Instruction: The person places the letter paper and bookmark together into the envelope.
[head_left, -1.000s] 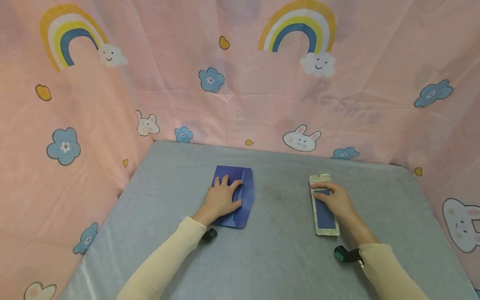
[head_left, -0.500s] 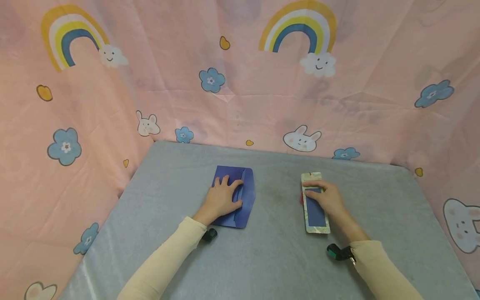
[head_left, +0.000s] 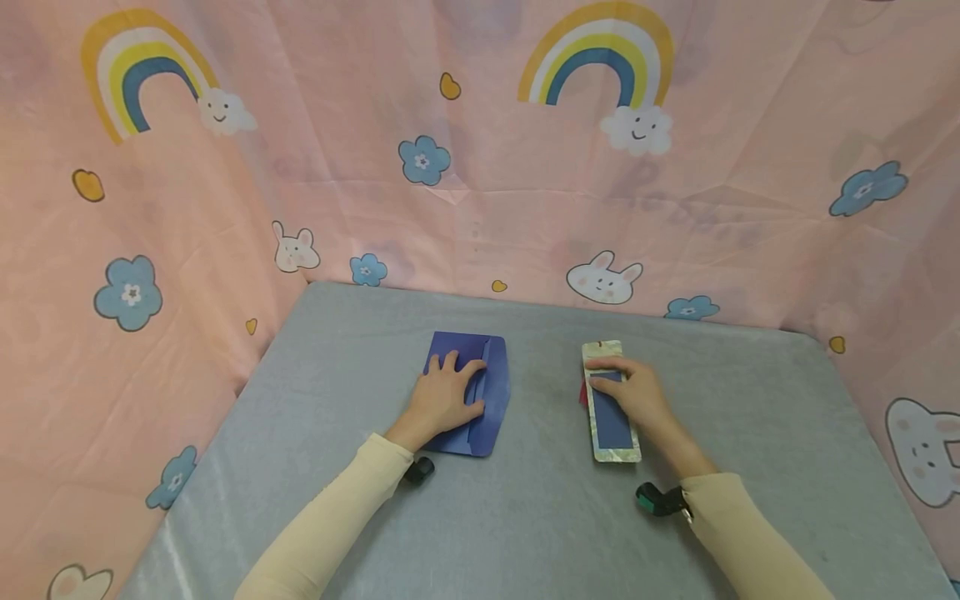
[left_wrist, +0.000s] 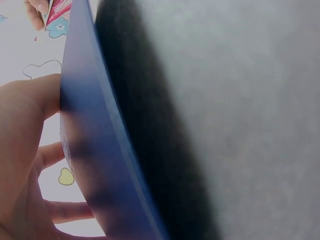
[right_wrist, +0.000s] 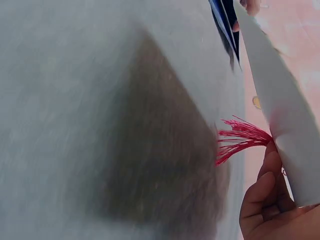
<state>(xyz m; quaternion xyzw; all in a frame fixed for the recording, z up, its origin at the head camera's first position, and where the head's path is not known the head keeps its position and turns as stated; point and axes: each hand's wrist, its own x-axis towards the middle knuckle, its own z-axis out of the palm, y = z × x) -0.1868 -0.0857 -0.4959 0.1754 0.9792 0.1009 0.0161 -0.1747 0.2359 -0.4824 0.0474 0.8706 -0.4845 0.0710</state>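
High, downward head view; low, close wrist views; grey table [head_left: 540,517] in all.

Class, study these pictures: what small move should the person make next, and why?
Probably bring the card across to the blue envelope. The right hand pinches the card, apart from the envelope, while the left hand lies with fingers spread on the envelope, whose open flap faces the card.
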